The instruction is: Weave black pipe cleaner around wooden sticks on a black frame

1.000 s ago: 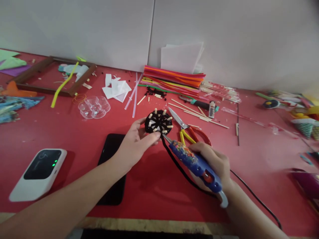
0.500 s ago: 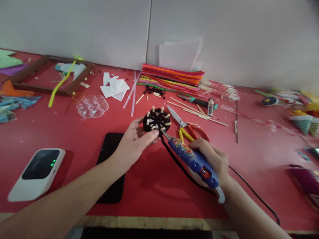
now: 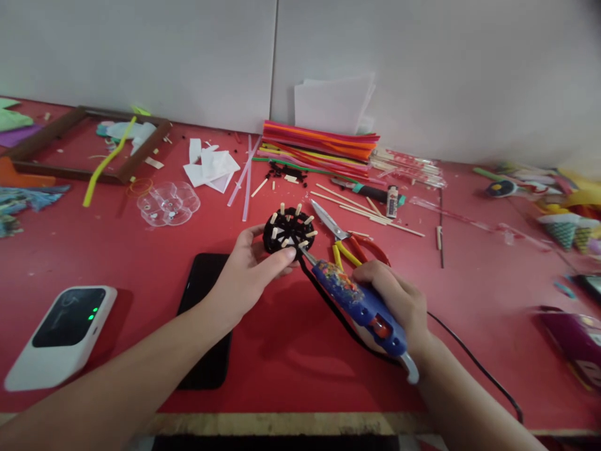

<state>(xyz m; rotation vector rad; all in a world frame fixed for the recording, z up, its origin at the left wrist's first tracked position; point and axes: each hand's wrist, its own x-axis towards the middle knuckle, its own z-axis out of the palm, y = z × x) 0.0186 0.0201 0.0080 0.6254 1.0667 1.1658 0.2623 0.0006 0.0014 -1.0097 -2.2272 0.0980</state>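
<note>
A round black piece (image 3: pixel 287 229), with several short wooden pegs standing up around it, is pinched by its near left side in my left hand (image 3: pixel 256 266). My right hand (image 3: pixel 399 297) is wrapped round a blue hot glue gun (image 3: pixel 354 294) with bits of coloured residue on its front. The gun's metal nozzle meets or nearly meets the near edge of the round piece, close to my left thumb. A black fuzzy strip (image 3: pixel 323 297) trails from that edge down behind the gun toward my right hand.
Scissors (image 3: pixel 347 241) and thin wooden sticks (image 3: pixel 361 210) lie just beyond the gun. Coloured pipe cleaners (image 3: pixel 319 144) are stacked by the wall. A black phone (image 3: pixel 204 357) and a white device (image 3: pixel 61 338) lie at left. The gun's cord (image 3: pixel 479 360) runs right.
The whole scene sits slightly further left in view. Both hands keep the same holds, and the nozzle stays at the round piece's near edge.
</note>
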